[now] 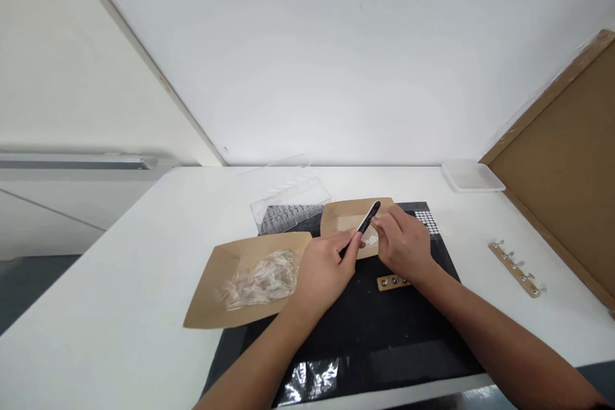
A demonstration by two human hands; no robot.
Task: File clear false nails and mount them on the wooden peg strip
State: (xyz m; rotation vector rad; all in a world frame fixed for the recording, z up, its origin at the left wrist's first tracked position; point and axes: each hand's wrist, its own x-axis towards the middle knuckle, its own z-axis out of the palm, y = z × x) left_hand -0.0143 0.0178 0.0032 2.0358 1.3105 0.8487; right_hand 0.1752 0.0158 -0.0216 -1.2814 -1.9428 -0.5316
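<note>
While the left hand grips a black-and-white tool, the right hand is pinched closed beside it, contents unclear.

bare left hand, bare right hand, uncovered wrists, smooth forearms bare toward the near edge

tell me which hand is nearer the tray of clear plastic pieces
Left. The left hand is at the right side of that tray; the right hand is farther right.
</note>
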